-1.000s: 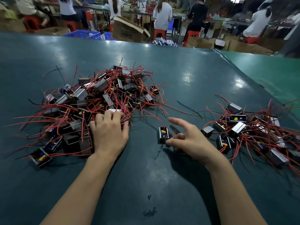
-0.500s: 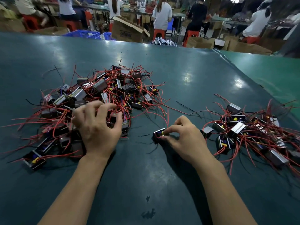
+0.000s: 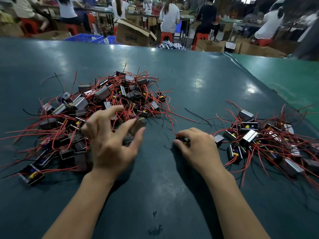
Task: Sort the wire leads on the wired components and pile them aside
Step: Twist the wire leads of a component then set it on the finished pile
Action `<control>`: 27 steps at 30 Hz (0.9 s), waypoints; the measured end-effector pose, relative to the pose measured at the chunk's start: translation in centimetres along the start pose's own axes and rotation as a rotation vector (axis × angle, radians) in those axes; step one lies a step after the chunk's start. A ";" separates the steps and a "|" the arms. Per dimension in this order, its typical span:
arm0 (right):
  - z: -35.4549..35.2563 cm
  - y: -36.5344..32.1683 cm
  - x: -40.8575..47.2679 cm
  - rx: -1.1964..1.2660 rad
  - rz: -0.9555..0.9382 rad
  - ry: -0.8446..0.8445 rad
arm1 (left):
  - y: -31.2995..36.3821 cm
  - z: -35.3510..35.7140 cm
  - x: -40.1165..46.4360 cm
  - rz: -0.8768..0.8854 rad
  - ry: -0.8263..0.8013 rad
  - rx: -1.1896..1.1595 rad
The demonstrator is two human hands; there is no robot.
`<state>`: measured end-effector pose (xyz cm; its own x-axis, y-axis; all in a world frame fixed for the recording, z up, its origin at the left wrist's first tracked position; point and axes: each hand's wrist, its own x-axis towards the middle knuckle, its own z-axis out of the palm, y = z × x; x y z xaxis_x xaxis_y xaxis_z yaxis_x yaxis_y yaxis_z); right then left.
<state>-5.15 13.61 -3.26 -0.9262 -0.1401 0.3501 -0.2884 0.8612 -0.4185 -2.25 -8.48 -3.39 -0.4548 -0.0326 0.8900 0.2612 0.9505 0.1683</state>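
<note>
Head view: left hand (image 3: 110,145) spread over pile (image 3: 96,107); right hand (image 3: 196,147) pinching component (image 3: 182,140).

Two hands, two piles of wired components, one green table.

One left hand (image 3: 110,147) and one right hand (image 3: 196,149) show. Two heaps lie on one table (image 3: 198,83): a larger left pile (image 3: 96,109) and a smaller right pile (image 3: 265,140), each too tangled in red leads for an exact count. One single component (image 3: 182,140) sits under the right hand's fingers. Behind, about six seated people, blurred.
</note>
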 end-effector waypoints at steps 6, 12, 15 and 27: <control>-0.6 -0.2 0.0 0.099 -0.027 0.022 | 2.5 0.7 -0.3 0.211 -0.241 -0.295; -1.4 -2.0 -0.4 0.952 0.017 -0.409 | 3.3 0.8 -0.8 0.141 -0.485 -0.505; -1.5 -1.8 -0.4 1.103 0.122 -0.389 | 2.8 0.8 -0.6 0.045 -0.498 -0.595; -3.3 -0.3 0.1 1.500 0.195 -0.114 | -1.4 3.4 0.0 -0.411 -0.476 -0.004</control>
<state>-4.32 14.97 -0.36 -0.9708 -0.1828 0.1551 -0.0709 -0.3993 -0.9141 -5.49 -8.80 -5.04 -0.8475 -0.2531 0.4666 -0.0128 0.8885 0.4586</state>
